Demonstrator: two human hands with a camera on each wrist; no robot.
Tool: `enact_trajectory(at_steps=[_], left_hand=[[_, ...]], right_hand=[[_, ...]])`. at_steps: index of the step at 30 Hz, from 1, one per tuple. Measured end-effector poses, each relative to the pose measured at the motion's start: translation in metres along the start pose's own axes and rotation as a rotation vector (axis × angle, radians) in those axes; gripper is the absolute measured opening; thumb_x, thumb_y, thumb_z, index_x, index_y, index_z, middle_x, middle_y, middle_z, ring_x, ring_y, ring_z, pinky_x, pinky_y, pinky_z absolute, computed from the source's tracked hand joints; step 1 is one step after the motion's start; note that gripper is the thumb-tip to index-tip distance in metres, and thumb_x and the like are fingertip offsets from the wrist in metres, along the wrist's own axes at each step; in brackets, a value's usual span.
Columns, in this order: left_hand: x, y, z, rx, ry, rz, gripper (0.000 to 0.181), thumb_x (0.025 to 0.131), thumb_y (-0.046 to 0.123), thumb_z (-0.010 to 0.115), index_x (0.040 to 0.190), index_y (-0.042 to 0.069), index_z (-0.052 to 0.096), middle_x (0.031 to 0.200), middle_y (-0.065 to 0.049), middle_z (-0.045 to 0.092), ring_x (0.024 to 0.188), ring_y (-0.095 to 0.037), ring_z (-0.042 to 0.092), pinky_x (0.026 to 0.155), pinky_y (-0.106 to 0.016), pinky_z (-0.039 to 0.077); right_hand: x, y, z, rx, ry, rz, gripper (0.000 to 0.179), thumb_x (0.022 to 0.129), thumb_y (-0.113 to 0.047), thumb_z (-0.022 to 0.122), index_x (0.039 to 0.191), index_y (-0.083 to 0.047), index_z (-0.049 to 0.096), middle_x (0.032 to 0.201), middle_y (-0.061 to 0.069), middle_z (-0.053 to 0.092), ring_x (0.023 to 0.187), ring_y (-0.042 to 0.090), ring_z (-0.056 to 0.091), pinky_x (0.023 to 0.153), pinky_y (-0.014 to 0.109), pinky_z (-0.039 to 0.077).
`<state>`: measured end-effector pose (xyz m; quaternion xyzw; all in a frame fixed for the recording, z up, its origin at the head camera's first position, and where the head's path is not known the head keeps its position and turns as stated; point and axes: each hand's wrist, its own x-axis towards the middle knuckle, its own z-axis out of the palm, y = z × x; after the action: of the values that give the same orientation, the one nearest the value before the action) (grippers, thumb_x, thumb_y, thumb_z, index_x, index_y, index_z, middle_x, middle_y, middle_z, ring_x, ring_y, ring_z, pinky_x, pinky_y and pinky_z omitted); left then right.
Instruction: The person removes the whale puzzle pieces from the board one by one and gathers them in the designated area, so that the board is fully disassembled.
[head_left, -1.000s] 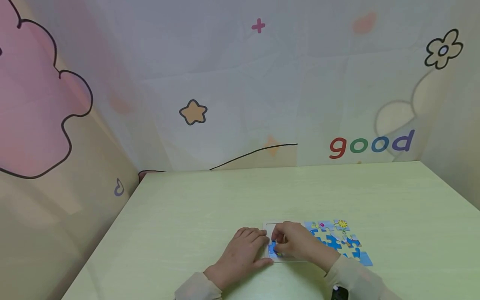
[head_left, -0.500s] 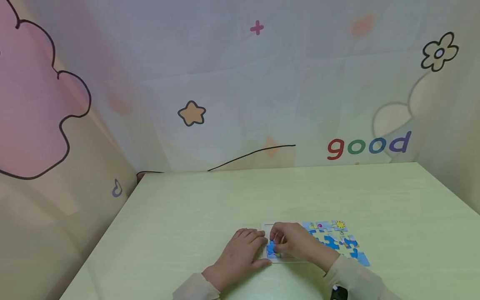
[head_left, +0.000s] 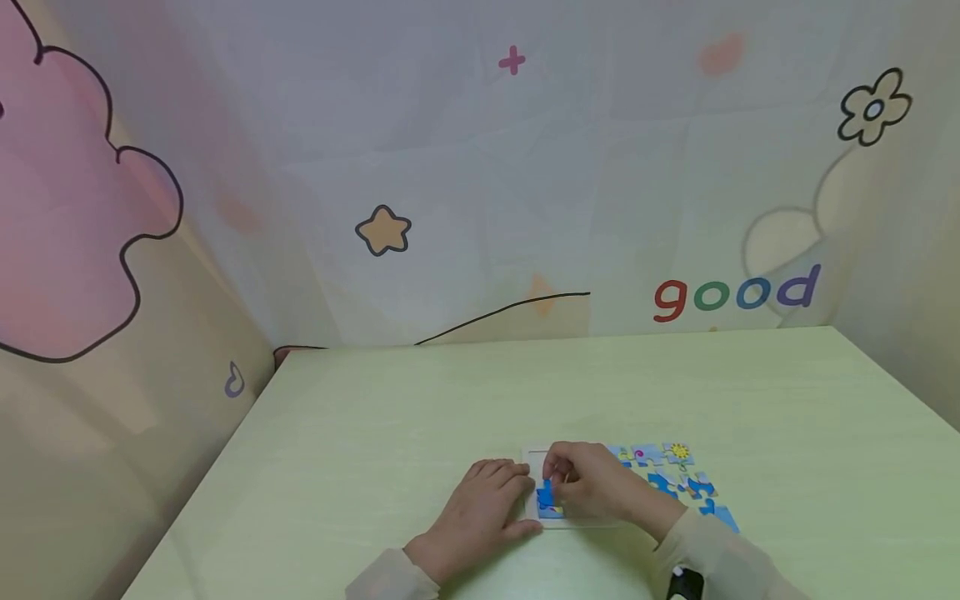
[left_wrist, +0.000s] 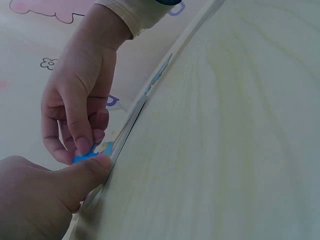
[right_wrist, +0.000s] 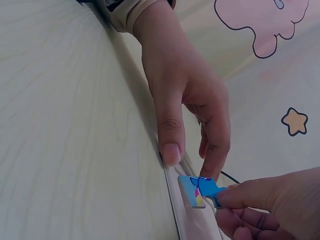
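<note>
My right hand (head_left: 588,481) pinches a blue jigsaw piece (head_left: 548,503) between thumb and fingers, over the lower left corner of a pale puzzle tray (head_left: 581,524). In the right wrist view the piece (right_wrist: 194,192) is tilted above the tray, showing light blue, pink and yellow patches. My left hand (head_left: 482,510) rests at the tray's left side, fingers extended along that edge and thumb by the front corner. From the left wrist, the pinched piece (left_wrist: 86,157) appears partly behind the left thumb. My right hand covers much of the tray's inside.
Several loose jigsaw pieces (head_left: 678,454) lie right of the tray, blue with a sun and other prints, partly behind my right hand. The pale wooden table (head_left: 420,400) stretches back to a printed cloth backdrop (head_left: 480,183).
The right hand has shifted slightly right, uncovering a bit more of the blue piece it still pinches and hiding more loose pieces. The left hand keeps its place on the tray.
</note>
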<state>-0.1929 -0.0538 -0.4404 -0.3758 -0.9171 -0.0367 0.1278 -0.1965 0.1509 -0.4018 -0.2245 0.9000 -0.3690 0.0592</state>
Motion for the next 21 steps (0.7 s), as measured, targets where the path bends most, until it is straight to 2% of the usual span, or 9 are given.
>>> enact_trajectory(at_steps=[4, 9, 21], left_hand=[[-0.001, 0.0, 0.001, 0.019, 0.016, 0.007, 0.048, 0.09, 0.056, 0.055, 0.119, 0.018, 0.063, 0.13, 0.003, 0.061, 0.122, -0.015, 0.053, 0.107, -0.033, 0.037], [-0.002, 0.0, 0.002, 0.025, 0.022, 0.005, 0.047, 0.09, 0.056, 0.056, 0.118, 0.019, 0.063, 0.13, 0.003, 0.061, 0.122, -0.015, 0.054, 0.107, -0.033, 0.037], [-0.001, 0.0, 0.002, 0.044, 0.03, 0.01, 0.047, 0.09, 0.056, 0.056, 0.117, 0.019, 0.064, 0.13, 0.004, 0.061, 0.121, -0.014, 0.054, 0.107, -0.032, 0.037]], right_hand=[[-0.002, 0.001, -0.006, 0.034, -0.002, -0.028, 0.013, 0.082, 0.002, 0.065, 0.088, -0.008, 0.06, 0.075, -0.003, 0.061, 0.067, 0.006, 0.052, 0.063, 0.019, 0.045], [-0.006, 0.0, -0.016, 0.026, 0.004, -0.028, 0.01, 0.084, -0.001, 0.066, 0.088, -0.009, 0.061, 0.075, -0.003, 0.06, 0.065, 0.005, 0.052, 0.059, 0.019, 0.045], [-0.02, 0.0, -0.039, 0.013, -0.027, 0.034, 0.01, 0.087, -0.01, 0.069, 0.091, -0.01, 0.06, 0.077, -0.002, 0.058, 0.067, 0.01, 0.053, 0.06, 0.02, 0.048]])
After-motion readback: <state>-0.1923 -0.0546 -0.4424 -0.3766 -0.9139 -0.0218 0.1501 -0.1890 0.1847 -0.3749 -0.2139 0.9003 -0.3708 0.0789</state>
